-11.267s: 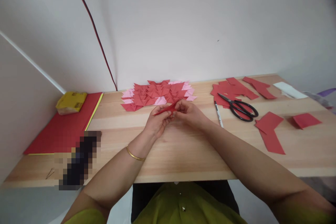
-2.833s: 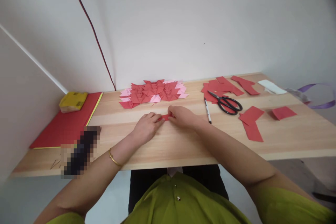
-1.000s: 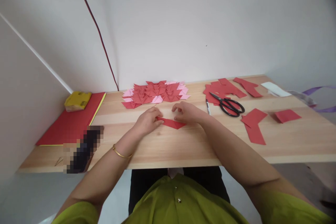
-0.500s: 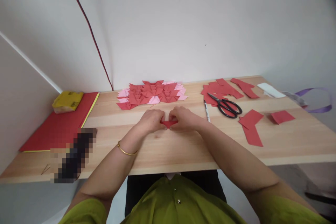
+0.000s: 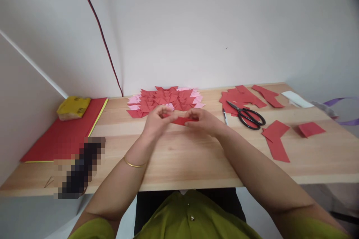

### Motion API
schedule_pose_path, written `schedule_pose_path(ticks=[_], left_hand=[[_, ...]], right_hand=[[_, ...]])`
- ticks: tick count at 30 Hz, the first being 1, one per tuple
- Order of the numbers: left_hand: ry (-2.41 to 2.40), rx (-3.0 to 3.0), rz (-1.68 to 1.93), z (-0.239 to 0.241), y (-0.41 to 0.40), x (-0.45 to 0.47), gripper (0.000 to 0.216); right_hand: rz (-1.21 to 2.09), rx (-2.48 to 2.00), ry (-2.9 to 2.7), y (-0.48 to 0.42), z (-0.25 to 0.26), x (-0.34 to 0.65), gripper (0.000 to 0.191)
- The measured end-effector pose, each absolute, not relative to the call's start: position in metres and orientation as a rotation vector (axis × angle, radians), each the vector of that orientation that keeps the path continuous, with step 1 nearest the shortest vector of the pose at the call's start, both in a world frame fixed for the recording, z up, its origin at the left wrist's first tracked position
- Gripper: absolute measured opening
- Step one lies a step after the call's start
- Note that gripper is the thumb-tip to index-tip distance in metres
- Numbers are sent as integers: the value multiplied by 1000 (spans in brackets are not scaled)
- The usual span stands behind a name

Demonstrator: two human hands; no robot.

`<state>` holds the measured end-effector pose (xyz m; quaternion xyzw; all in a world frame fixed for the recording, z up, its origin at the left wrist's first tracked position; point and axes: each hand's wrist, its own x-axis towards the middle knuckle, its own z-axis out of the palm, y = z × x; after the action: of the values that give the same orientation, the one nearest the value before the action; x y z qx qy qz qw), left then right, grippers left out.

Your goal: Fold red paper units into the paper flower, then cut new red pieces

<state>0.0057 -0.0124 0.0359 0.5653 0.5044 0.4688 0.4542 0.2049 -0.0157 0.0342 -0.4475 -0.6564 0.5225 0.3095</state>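
A small folded piece of red paper [image 5: 181, 120] is held between my two hands above the middle of the table. My left hand [image 5: 157, 120] pinches its left end, thumb in front and fingers curled behind. At the right end, my right hand [image 5: 204, 120] grips it in the same way. Partly hidden by my fingers, the paper's exact fold cannot be made out. Just behind my hands lies a pile of folded red and pink paper pieces [image 5: 166, 97] with pointed tips, against the wall.
Black-handled scissors [image 5: 245, 115] rest on cut red paper strips, with a marker [image 5: 225, 117] beside them. More red paper [image 5: 276, 138] lies at right, near a white strip [image 5: 297, 99]. At left are large red sheets [image 5: 64, 134], a yellow packet [image 5: 73, 108] and a blurred-out dark object [image 5: 82, 168].
Both hands have moved slightly away from me and apart, showing more of the red paper's length between them. The view has shifted a little.
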Motion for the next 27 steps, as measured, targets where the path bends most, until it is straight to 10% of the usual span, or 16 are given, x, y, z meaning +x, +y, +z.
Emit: schedule_pose_path(ticks=[27], left_hand=[[905,849,1226,28,-28,33,21]], right_hand=[[874,-995,-1743,-20,42,199,13]])
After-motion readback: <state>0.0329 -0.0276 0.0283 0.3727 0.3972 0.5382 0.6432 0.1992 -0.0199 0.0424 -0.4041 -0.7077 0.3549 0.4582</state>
